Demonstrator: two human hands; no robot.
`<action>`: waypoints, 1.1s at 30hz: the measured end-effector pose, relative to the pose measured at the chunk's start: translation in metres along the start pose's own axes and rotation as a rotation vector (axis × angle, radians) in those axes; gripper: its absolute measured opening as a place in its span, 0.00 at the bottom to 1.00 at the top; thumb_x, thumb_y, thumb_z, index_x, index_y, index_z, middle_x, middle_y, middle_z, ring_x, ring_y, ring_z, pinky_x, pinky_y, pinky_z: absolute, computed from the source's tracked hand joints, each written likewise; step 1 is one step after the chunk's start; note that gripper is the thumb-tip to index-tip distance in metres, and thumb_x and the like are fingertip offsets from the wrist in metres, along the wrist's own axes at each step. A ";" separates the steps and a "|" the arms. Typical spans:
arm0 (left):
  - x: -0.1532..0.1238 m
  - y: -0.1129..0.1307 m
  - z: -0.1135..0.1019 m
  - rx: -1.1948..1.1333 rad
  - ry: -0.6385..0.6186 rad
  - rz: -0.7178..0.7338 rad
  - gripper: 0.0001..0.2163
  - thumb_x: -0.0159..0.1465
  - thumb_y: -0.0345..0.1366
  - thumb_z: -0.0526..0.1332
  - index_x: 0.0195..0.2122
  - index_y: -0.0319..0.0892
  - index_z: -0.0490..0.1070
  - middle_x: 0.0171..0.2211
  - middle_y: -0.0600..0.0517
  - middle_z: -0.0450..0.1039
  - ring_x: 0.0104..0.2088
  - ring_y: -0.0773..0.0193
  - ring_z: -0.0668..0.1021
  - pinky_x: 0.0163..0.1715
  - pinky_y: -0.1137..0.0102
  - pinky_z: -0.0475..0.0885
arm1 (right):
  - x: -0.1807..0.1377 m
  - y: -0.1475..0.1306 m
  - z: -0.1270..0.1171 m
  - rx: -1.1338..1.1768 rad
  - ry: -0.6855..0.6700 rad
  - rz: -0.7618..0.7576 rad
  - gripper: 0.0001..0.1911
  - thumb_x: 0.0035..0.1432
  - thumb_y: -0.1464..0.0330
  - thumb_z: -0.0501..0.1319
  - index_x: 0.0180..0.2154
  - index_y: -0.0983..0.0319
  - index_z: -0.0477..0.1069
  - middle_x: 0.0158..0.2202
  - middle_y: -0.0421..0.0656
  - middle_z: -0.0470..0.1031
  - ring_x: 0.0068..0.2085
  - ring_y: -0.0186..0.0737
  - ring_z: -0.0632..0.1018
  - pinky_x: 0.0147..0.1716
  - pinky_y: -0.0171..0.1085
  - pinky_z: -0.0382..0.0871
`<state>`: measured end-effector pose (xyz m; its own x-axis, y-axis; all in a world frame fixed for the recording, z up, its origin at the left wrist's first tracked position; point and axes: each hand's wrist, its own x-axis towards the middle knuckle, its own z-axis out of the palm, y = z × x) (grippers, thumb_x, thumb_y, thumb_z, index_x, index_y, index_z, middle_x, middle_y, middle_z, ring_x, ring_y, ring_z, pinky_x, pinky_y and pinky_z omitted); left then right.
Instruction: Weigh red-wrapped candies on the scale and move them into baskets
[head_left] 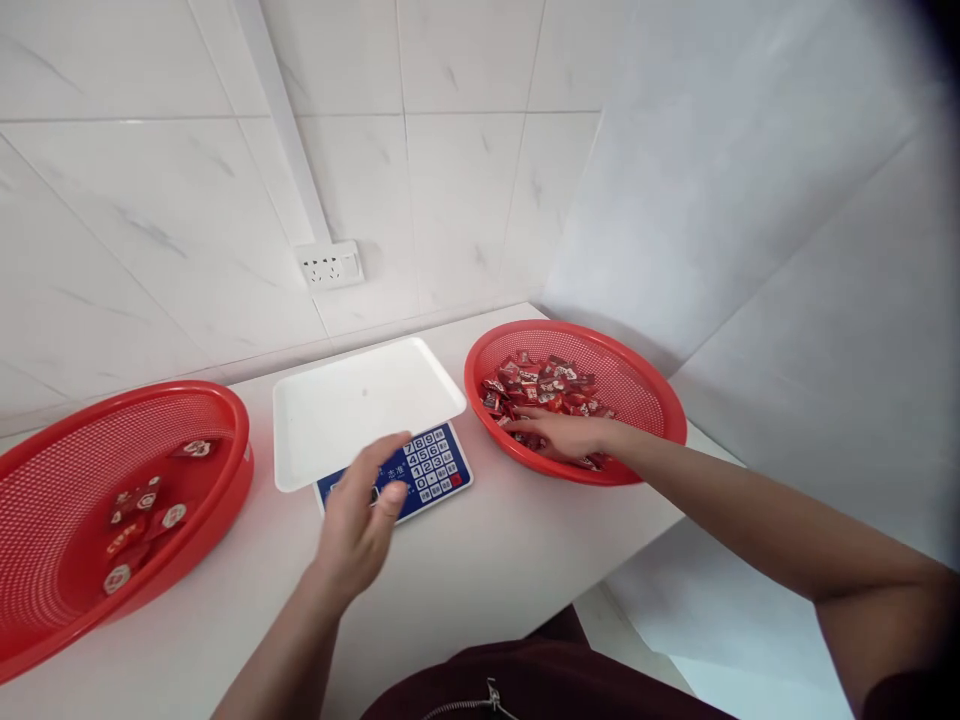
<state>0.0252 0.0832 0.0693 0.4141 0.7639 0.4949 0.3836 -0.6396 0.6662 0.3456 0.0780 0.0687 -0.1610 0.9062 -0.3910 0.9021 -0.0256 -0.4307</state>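
My right hand (559,432) reaches into the right red basket (645,400), its fingers stretched out over a heap of small red-wrapped packets (551,385). The fingertips touch the near side of the heap. Above the front of a digital scale (431,468) hangs my left hand (364,515), thumb and fingers apart with nothing between them. It hides part of the scale's blue panel and display. The scale's white tray (360,405) carries nothing.
At the left stands another red basket (225,450) with several red packets (142,520) in it. Both baskets and the scale rest on a white table (480,560). Tiled walls close off the back and right. A power socket (330,265) is fixed above the scale.
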 end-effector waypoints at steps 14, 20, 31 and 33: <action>0.000 -0.005 0.019 -0.556 -0.326 -0.338 0.17 0.66 0.47 0.51 0.48 0.42 0.68 0.40 0.47 0.75 0.42 0.60 0.77 0.44 0.64 0.72 | 0.036 0.042 -0.036 -0.064 0.289 0.082 0.21 0.58 0.67 0.53 0.54 0.57 0.66 0.52 0.48 0.71 0.52 0.52 0.71 0.48 0.47 0.67; 0.000 -0.003 0.018 -0.576 -0.396 -0.344 0.16 0.65 0.46 0.52 0.47 0.42 0.68 0.37 0.48 0.74 0.40 0.61 0.76 0.44 0.65 0.71 | 0.070 0.022 -0.002 -0.192 0.180 -0.062 0.42 0.42 0.60 0.67 0.59 0.56 0.59 0.65 0.47 0.47 0.64 0.58 0.51 0.57 0.48 0.56; 0.001 -0.004 0.011 -0.478 -0.364 -0.344 0.15 0.64 0.46 0.55 0.47 0.43 0.69 0.40 0.49 0.75 0.41 0.60 0.76 0.42 0.66 0.71 | 0.076 0.038 -0.016 -0.087 0.368 0.042 0.15 0.46 0.74 0.58 0.39 0.61 0.69 0.45 0.47 0.71 0.42 0.43 0.73 0.38 0.36 0.65; 0.001 -0.006 0.009 -0.492 -0.353 -0.350 0.15 0.64 0.46 0.55 0.47 0.43 0.68 0.39 0.49 0.75 0.41 0.61 0.76 0.42 0.66 0.71 | 0.068 0.047 -0.027 -0.013 0.385 0.082 0.14 0.46 0.76 0.57 0.38 0.61 0.69 0.41 0.44 0.74 0.40 0.41 0.74 0.36 0.35 0.65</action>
<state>0.0312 0.0869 0.0611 0.6100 0.7908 0.0497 0.1598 -0.1842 0.9698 0.3876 0.1498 0.0433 0.0717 0.9934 -0.0891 0.9111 -0.1016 -0.3994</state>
